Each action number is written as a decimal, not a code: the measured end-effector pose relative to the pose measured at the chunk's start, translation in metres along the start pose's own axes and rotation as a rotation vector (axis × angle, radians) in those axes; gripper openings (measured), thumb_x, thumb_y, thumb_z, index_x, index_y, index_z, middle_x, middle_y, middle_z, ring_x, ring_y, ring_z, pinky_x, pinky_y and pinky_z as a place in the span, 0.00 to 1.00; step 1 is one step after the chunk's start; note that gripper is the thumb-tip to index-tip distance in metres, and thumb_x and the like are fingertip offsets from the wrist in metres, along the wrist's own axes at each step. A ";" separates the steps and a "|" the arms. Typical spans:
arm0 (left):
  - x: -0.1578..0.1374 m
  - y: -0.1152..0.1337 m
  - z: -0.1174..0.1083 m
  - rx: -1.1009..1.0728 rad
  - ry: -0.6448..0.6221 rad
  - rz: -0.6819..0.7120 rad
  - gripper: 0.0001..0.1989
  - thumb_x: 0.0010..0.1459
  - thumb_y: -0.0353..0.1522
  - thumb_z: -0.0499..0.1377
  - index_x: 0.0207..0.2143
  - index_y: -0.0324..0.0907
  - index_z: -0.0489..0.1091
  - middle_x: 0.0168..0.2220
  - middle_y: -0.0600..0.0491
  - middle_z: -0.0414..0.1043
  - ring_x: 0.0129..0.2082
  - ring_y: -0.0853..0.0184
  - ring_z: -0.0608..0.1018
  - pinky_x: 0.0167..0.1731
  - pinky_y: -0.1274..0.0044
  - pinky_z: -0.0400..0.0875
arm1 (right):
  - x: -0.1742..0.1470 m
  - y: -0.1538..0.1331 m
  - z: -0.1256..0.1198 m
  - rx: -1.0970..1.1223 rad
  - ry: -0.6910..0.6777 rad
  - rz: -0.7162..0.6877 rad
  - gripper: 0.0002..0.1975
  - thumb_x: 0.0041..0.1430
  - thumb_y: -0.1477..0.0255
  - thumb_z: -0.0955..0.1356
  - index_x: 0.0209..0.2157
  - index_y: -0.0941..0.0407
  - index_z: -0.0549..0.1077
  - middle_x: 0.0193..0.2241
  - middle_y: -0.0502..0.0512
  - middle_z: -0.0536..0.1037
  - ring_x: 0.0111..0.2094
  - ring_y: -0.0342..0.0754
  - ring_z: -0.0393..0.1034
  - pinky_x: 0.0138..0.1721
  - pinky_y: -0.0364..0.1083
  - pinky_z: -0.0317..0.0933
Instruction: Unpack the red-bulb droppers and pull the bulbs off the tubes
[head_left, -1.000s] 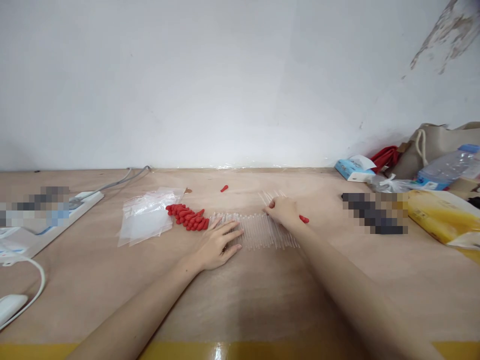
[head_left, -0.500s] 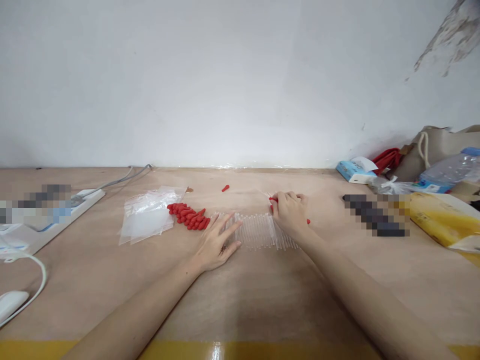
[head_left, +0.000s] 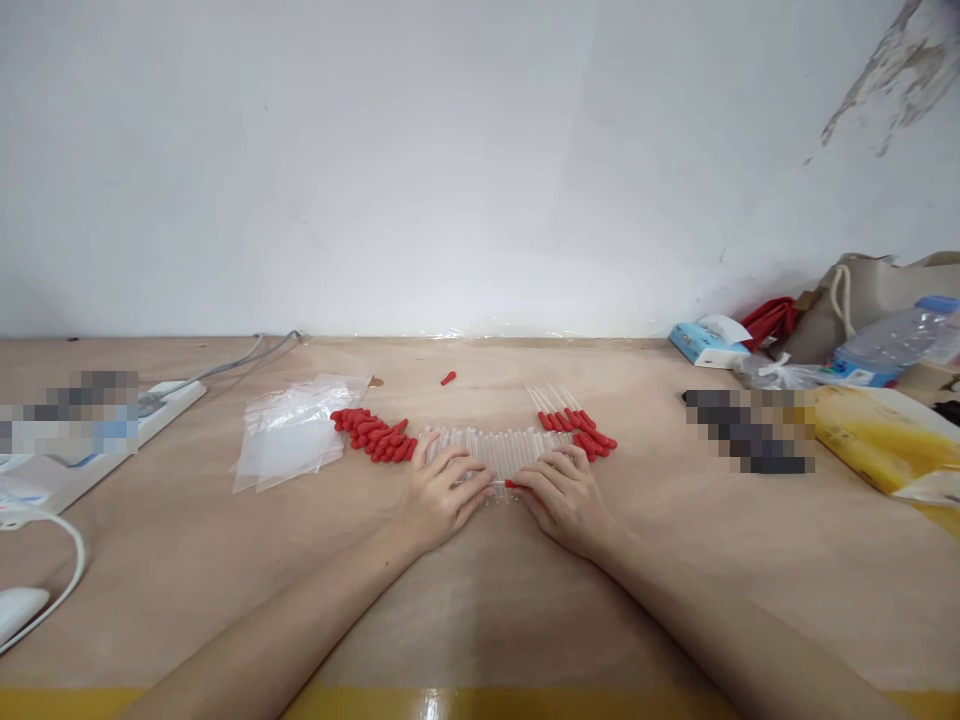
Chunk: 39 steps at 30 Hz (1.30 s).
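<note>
My left hand (head_left: 450, 492) has its fingers closed on one end of a thin clear tube (head_left: 498, 484). My right hand (head_left: 564, 496) pinches a small red rubber bulb (head_left: 510, 484) at the tube's other end; whether the tube sits inside it I cannot tell. Under and between both hands lies a row of clear tubes (head_left: 491, 447), partly covered by the fingers. A heap of red rubber bulbs (head_left: 375, 437) is just left of my left hand. Beyond my right hand, droppers with red bulbs (head_left: 562, 420) lie side by side, with more red bulbs (head_left: 596, 442) next to them.
Clear zip bags (head_left: 289, 440) overlap at the left. One loose red bulb (head_left: 448, 378) lies toward the wall. A power strip (head_left: 169, 405) stands far left. On the right are a blurred dark object (head_left: 750, 430), a yellow packet (head_left: 885, 440), a tissue pack (head_left: 705, 345) and a plastic bottle (head_left: 892, 340).
My right hand has come left and nearer from the droppers, uncovering them, and now pinches a red bulb. My left hand's spread fingers have closed on a tube, meeting it over the row.
</note>
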<state>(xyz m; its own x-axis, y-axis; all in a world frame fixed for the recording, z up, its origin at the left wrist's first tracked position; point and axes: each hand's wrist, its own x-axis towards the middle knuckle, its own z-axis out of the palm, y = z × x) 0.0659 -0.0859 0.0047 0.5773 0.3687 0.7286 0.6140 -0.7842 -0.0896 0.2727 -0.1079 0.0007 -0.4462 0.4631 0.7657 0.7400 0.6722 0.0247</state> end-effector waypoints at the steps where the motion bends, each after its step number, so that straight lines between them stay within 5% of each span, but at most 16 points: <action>1: 0.000 0.000 0.000 -0.006 -0.010 -0.006 0.06 0.55 0.31 0.57 0.35 0.47 0.71 0.32 0.57 0.74 0.38 0.66 0.73 0.54 0.60 0.47 | -0.001 0.000 0.001 -0.011 -0.004 0.006 0.04 0.56 0.73 0.64 0.33 0.54 0.70 0.27 0.48 0.75 0.31 0.42 0.62 0.44 0.47 0.48; 14: -0.003 -0.003 -0.007 -0.062 -0.050 -0.068 0.07 0.56 0.30 0.53 0.28 0.42 0.70 0.23 0.56 0.69 0.29 0.70 0.71 0.50 0.64 0.53 | -0.009 0.007 -0.003 -0.047 -0.060 0.072 0.06 0.56 0.73 0.64 0.29 0.52 0.73 0.22 0.48 0.72 0.30 0.43 0.60 0.44 0.50 0.46; 18: -0.011 -0.019 -0.010 -0.056 0.040 -0.229 0.05 0.56 0.29 0.54 0.30 0.40 0.70 0.24 0.55 0.68 0.27 0.70 0.70 0.40 0.70 0.62 | -0.015 0.031 -0.010 -0.036 0.074 0.226 0.05 0.55 0.73 0.65 0.29 0.54 0.73 0.24 0.50 0.72 0.32 0.45 0.63 0.39 0.48 0.52; 21: -0.015 -0.024 -0.004 -0.130 0.041 -0.273 0.09 0.57 0.28 0.52 0.39 0.40 0.70 0.30 0.52 0.67 0.30 0.70 0.69 0.33 0.77 0.65 | -0.014 0.046 -0.011 0.190 0.129 0.305 0.09 0.57 0.72 0.62 0.37 0.54 0.72 0.29 0.53 0.72 0.33 0.44 0.65 0.35 0.45 0.59; 25: -0.012 -0.027 0.007 -0.134 0.016 -0.326 0.17 0.57 0.25 0.48 0.49 0.39 0.65 0.36 0.49 0.63 0.31 0.70 0.68 0.32 0.77 0.67 | -0.016 0.069 -0.012 0.224 0.211 0.558 0.13 0.56 0.68 0.61 0.40 0.55 0.72 0.34 0.57 0.70 0.34 0.45 0.67 0.32 0.45 0.63; 30: -0.008 -0.031 0.009 -0.159 0.051 -0.338 0.16 0.56 0.25 0.49 0.46 0.39 0.67 0.35 0.49 0.66 0.34 0.69 0.71 0.35 0.77 0.68 | -0.027 0.098 -0.022 0.282 0.152 0.855 0.17 0.50 0.63 0.65 0.37 0.60 0.72 0.27 0.55 0.72 0.24 0.43 0.64 0.24 0.43 0.60; 39: -0.007 -0.024 0.006 -0.176 0.022 -0.295 0.11 0.55 0.28 0.53 0.41 0.39 0.70 0.36 0.49 0.73 0.34 0.68 0.75 0.36 0.76 0.71 | -0.024 0.088 -0.028 -0.070 -0.073 0.655 0.10 0.49 0.62 0.66 0.28 0.53 0.74 0.26 0.51 0.76 0.32 0.48 0.66 0.37 0.48 0.53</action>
<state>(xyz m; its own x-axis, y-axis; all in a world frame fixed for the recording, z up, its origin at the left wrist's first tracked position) 0.0505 -0.0668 -0.0025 0.3762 0.5828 0.7203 0.6491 -0.7205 0.2441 0.3625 -0.0762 0.0030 0.0763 0.8029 0.5912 0.8997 0.2002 -0.3879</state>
